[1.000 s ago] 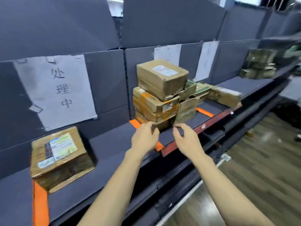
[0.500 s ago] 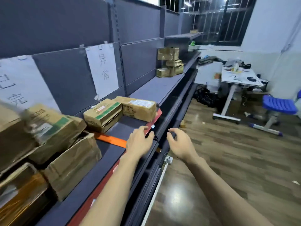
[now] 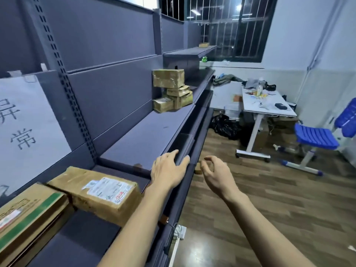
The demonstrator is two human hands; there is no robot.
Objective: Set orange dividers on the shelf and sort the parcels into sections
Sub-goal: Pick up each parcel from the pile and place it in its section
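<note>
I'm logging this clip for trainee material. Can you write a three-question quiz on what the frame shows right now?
1. True or false: the left hand rests on the front edge of the shelf.
2. What does the right hand hold?
A. an orange divider
B. a parcel
C. nothing
3. Fill in: the far parcel stack has its largest box at the ____.

Key:
1. True
2. C: fingers curled, nothing in them
3. top

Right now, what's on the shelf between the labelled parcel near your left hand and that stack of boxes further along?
Nothing. In the head view the shelf lies bare from the labelled parcel to the stack. No orange divider shows there.
</note>
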